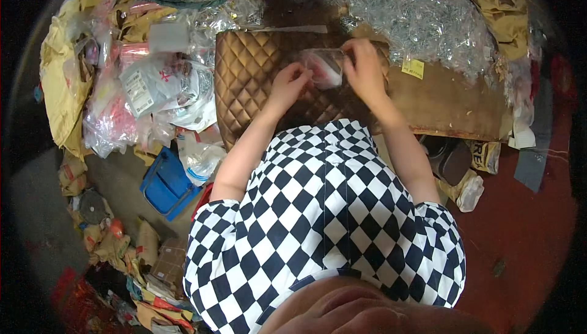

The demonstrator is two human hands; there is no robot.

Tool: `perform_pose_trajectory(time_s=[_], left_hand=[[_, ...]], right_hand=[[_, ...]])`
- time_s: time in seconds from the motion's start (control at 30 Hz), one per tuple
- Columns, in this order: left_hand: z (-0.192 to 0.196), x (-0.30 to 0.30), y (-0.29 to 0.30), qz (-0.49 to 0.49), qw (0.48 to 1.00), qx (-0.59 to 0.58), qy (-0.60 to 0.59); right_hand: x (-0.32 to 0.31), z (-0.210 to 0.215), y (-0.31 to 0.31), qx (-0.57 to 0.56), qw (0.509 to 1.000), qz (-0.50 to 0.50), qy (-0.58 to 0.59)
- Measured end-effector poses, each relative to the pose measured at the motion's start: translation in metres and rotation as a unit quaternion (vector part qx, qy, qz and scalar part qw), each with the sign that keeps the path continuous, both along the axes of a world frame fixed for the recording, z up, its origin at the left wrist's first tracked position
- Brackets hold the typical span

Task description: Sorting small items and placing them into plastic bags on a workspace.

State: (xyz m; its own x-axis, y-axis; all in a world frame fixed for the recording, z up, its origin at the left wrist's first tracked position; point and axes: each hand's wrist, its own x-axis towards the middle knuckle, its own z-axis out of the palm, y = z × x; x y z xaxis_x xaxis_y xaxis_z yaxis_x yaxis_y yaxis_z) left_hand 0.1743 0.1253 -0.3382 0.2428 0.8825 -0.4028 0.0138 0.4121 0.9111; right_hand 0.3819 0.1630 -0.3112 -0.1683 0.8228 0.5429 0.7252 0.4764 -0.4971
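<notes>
Both my hands hold a small clear plastic packet (pixel 324 65) with something pink and white inside, above a brown quilted cushion (pixel 244 77). My left hand (pixel 289 83) pinches the packet's lower left edge. My right hand (pixel 364 68) grips its right side, fingers curled over the top. My forearms come up from a black-and-white checked garment (pixel 324 212).
A heap of small clear shiny packets (pixel 422 10) lies on a brown board (pixel 446 102) behind and to the right. Plastic bags and parcels (pixel 140 89) pile up at left. A blue bin (pixel 165 184) and cardboard scraps (pixel 153 260) sit lower left. Red floor (pixel 526 224) at right.
</notes>
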Motion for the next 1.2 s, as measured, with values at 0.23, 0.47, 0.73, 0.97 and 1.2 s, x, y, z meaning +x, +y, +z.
perform_pose_trajectory(time_s=[0.23, 0.47, 0.73, 0.97, 1.2], left_hand=[[-0.034, -0.002, 0.007, 0.076, 0.993, 0.079, -0.048], [-0.021, -0.023, -0.023, 0.038, 0.925, 0.333, 0.178], [0.014, -0.020, 0.005, 0.141, 0.957, 0.241, -0.079], [0.026, -0.010, -0.003, 0.241, 0.939, 0.152, -0.190], [0.019, -0.025, -0.008, 0.251, 0.965, 0.061, -0.044]], right_hand=[[-0.015, -0.015, -0.015, -0.203, 0.949, 0.137, -0.200], [-0.008, 0.051, 0.019, -0.519, 0.680, 0.118, 0.504], [0.016, 0.088, 0.001, -0.541, 0.616, 0.286, 0.496], [0.006, 0.041, -0.003, -0.534, 0.700, 0.221, 0.419], [-0.008, 0.019, -0.032, -0.572, 0.625, 0.251, 0.468]])
